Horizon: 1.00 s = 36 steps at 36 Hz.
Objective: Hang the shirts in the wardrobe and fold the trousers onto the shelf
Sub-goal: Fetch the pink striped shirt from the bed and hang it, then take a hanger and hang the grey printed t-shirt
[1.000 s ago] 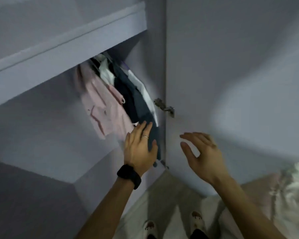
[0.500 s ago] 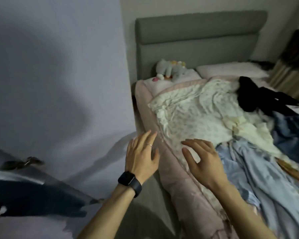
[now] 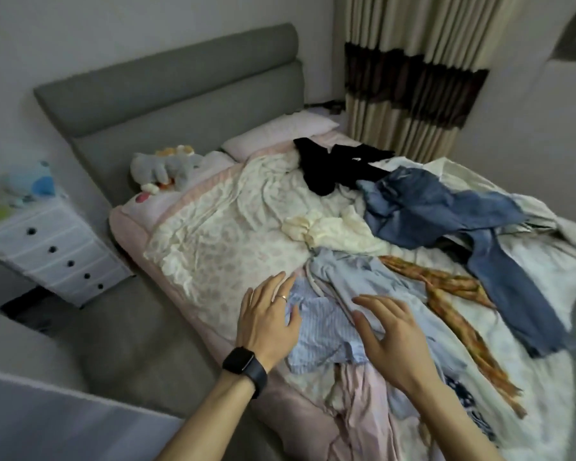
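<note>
— Entry one: hands?
— Left hand [image 3: 268, 322]: palm down, fingers straight and spread, holding nothing. Black watch [image 3: 245, 362] on the wrist, ring [image 3: 282, 297] on one finger. Right hand [image 3: 399, 341]: likewise flat and spread, nothing in its grasp. Both are over the near edge of the bed [image 3: 153, 327].
— Entry two: shirts?
— Striped shirt [image 3: 323, 331], blue and white, crumpled, between the two hands and partly under them. The left thumb is at its edge. Whether either palm presses the cloth cannot be told. Pale blue shirt [image 3: 356, 281], just beyond the right fingertips, overlapping the striped one. Pink garment [image 3: 363, 397], under the right wrist, at the near edge.
— Entry three: trousers?
— Jeans [image 3: 446, 207], blue, sprawled toward the bed's right side, well apart from both hands, one leg running down toward the near right. Black garment [image 3: 333, 164], farther up, near the pillow [image 3: 280, 131]; kind unclear.
— Sundry?
— Orange patterned cloth [image 3: 453, 294], between the pale blue shirt and the jeans. Plush toy [image 3: 163, 168] by the headboard [image 3: 180, 84].
</note>
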Each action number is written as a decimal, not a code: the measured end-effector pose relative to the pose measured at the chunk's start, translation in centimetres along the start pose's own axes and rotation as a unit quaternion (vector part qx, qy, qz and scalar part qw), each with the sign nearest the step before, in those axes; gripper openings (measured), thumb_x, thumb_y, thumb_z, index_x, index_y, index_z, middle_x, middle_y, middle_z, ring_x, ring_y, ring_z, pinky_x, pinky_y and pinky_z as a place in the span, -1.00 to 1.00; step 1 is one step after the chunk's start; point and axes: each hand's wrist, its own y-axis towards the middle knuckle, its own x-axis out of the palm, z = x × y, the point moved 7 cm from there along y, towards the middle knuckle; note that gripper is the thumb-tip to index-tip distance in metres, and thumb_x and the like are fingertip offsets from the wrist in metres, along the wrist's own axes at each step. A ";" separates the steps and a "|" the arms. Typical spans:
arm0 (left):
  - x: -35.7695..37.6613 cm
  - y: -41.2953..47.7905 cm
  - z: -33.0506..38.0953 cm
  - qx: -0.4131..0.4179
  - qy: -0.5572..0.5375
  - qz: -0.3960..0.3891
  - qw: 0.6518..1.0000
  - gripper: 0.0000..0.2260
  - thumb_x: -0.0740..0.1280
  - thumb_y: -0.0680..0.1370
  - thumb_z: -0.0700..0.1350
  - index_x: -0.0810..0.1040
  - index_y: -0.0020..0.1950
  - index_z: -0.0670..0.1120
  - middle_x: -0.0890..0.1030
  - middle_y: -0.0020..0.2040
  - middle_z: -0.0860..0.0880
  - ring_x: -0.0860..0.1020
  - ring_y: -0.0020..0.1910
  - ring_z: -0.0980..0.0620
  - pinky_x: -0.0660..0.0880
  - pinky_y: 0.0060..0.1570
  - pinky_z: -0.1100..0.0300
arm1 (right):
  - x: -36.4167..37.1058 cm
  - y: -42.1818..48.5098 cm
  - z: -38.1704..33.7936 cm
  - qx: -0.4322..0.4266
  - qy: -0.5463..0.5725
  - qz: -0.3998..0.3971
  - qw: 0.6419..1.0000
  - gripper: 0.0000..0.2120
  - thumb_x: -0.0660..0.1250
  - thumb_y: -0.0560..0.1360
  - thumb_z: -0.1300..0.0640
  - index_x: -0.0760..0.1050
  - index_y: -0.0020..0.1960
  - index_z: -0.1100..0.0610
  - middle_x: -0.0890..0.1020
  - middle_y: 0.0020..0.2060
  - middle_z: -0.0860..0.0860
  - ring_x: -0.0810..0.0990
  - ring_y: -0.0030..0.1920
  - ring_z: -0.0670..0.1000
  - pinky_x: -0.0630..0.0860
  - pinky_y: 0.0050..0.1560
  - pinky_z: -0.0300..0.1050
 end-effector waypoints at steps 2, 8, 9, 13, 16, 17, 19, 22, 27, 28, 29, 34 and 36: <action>1.9 1.5 1.4 0.005 -0.003 -0.011 1.000 -0.52 0.26 0.54 0.04 0.46 0.47 0.03 0.45 0.46 0.06 0.41 0.40 0.03 0.38 0.38 -0.13 | -0.6 0.3 2.6 0.029 -0.005 -0.001 1.000 -0.70 0.24 0.61 -0.09 0.63 0.20 0.00 0.65 0.13 -0.14 0.50 0.19 -0.03 0.46 0.15 -0.18; 8.6 5.0 2.5 0.012 0.006 -0.086 0.996 -0.50 0.26 0.54 0.03 0.43 0.49 0.04 0.43 0.47 0.07 0.41 0.43 0.00 0.35 0.40 -0.12 | -0.3 -0.1 9.5 0.119 -0.003 -0.043 0.992 -0.74 0.31 0.61 -0.05 0.59 0.27 -0.05 0.62 0.18 -0.18 0.49 0.24 -0.01 0.51 0.16 -0.10; 9.6 5.8 2.6 0.011 0.009 -0.104 0.995 -0.51 0.25 0.56 0.03 0.41 0.50 0.03 0.40 0.49 0.07 0.38 0.45 -0.01 0.32 0.43 -0.11 | -0.2 0.1 10.4 0.128 -0.007 -0.050 0.990 -0.73 0.30 0.62 -0.05 0.59 0.27 -0.06 0.62 0.19 -0.18 0.49 0.24 0.00 0.51 0.17 -0.09; 14.3 9.5 2.3 0.002 0.030 -0.189 0.981 -0.52 0.21 0.64 0.03 0.30 0.56 0.03 0.28 0.56 0.06 0.24 0.54 0.01 0.17 0.51 0.00 | 0.4 1.5 14.1 0.167 -0.027 -0.056 0.984 -0.74 0.34 0.61 -0.02 0.60 0.27 -0.02 0.64 0.19 -0.14 0.52 0.23 0.05 0.52 0.17 -0.04; 17.1 11.8 1.7 0.002 0.035 -0.228 0.973 -0.51 0.21 0.64 0.02 0.26 0.58 0.03 0.27 0.57 0.05 0.21 0.55 0.00 0.18 0.50 0.03 | 1.7 2.9 16.4 0.198 -0.039 -0.081 0.976 -0.72 0.32 0.62 -0.04 0.58 0.30 -0.02 0.63 0.23 -0.13 0.52 0.26 0.08 0.51 0.19 -0.03; 18.2 12.8 1.3 0.002 0.036 -0.240 0.970 -0.51 0.21 0.64 0.01 0.26 0.58 0.02 0.27 0.56 0.04 0.21 0.54 -0.01 0.19 0.49 0.04 | 2.4 3.6 17.3 0.207 -0.042 -0.093 0.973 -0.70 0.30 0.62 -0.06 0.57 0.31 -0.03 0.62 0.24 -0.13 0.51 0.27 0.08 0.50 0.20 -0.03; 20.2 14.6 0.4 -0.003 0.039 -0.264 0.964 -0.51 0.22 0.64 0.01 0.26 0.58 0.01 0.27 0.56 0.03 0.22 0.54 -0.01 0.18 0.49 0.04 | 3.8 5.1 18.8 0.221 -0.053 -0.118 0.967 -0.67 0.26 0.63 -0.08 0.55 0.35 -0.03 0.61 0.27 -0.13 0.49 0.31 0.08 0.47 0.24 -0.05; 24.0 17.6 -2.4 -0.016 0.050 -0.303 0.952 -0.50 0.19 0.65 0.04 0.23 0.59 0.01 0.24 0.58 0.03 0.19 0.55 -0.02 0.16 0.51 0.00 | 6.8 8.1 21.4 0.250 -0.062 -0.149 0.955 -0.65 0.24 0.64 -0.09 0.53 0.37 -0.02 0.59 0.30 -0.12 0.47 0.34 0.08 0.43 0.28 -0.07; 29.7 22.7 -7.0 -0.040 0.061 -0.344 0.936 -0.52 0.17 0.66 0.01 0.23 0.58 0.01 0.22 0.59 0.02 0.20 0.55 -0.02 0.19 0.50 0.02 | 12.6 13.2 25.7 0.301 -0.066 -0.194 0.931 -0.64 0.24 0.65 -0.05 0.49 0.41 0.01 0.56 0.35 -0.05 0.44 0.39 0.11 0.38 0.32 -0.02; 31.0 23.8 -7.9 -0.043 0.061 -0.352 0.933 -0.52 0.17 0.66 0.02 0.23 0.58 0.01 0.23 0.58 0.02 0.22 0.54 -0.03 0.22 0.48 0.03 | 14.0 14.2 26.9 0.316 -0.063 -0.204 0.925 -0.63 0.24 0.65 -0.06 0.47 0.42 0.02 0.55 0.36 -0.02 0.44 0.38 0.12 0.39 0.31 -0.01; 32.1 24.8 -8.6 -0.047 0.058 -0.357 0.931 -0.52 0.17 0.66 0.03 0.23 0.58 0.00 0.24 0.58 0.01 0.25 0.52 -0.04 0.25 0.46 0.03 | 15.3 15.0 28.0 0.330 -0.058 -0.211 0.918 -0.61 0.24 0.65 -0.06 0.46 0.43 0.02 0.55 0.37 0.01 0.46 0.37 0.14 0.40 0.29 0.01; 38.0 28.6 -12.5 -0.117 -0.012 -0.370 0.922 -0.52 0.20 0.64 0.09 0.26 0.55 0.04 0.28 0.53 0.03 0.38 0.40 -0.07 0.42 0.29 0.04 | 22.6 18.4 34.5 0.401 -0.045 -0.241 0.883 -0.44 0.26 0.63 -0.02 0.21 0.57 0.05 0.36 0.50 0.14 0.39 0.43 0.23 0.42 0.26 0.08; 39.7 29.3 -13.1 -0.124 -0.034 -0.365 0.922 -0.53 0.23 0.63 0.09 0.28 0.53 0.06 0.30 0.51 0.03 0.40 0.38 -0.07 0.43 0.25 0.06 | 24.6 19.6 36.1 0.413 -0.036 -0.249 0.875 -0.34 0.27 0.63 -0.03 0.05 0.63 0.03 0.24 0.56 0.12 0.30 0.50 0.21 0.35 0.34 0.13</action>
